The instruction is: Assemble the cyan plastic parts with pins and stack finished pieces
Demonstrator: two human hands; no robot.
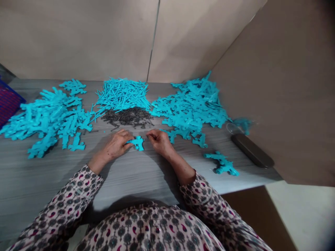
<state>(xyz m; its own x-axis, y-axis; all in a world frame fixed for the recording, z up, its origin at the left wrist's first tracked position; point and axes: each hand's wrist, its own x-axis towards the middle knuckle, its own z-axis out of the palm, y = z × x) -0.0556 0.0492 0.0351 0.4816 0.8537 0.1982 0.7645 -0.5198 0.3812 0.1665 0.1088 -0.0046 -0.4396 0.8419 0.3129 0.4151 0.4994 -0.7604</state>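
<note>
My left hand (pixel 117 144) is closed on a turquoise plastic toy gun piece (pixel 139 143), gripping its left end between thumb and fingers just above the table. A short gap to the right, my right hand (pixel 160 141) is closed in a pinch with its fingertips pointing toward that piece. Whatever is between those fingertips is too small to make out. Beyond both hands lies a pile of small, thin dark pieces (pixel 128 116) that look like springs. Behind it is a heap of thin turquoise plastic sticks (pixel 123 94).
Turquoise gun-shaped pieces are heaped at left (pixel 49 111) and right (pixel 193 104). Apart from them, at right, lies a toy gun (pixel 222 164). A dark elongated case (pixel 252 151) rests by the side panel (pixel 285 94). A blue-and-red basket (pixel 9 101) stands far left.
</note>
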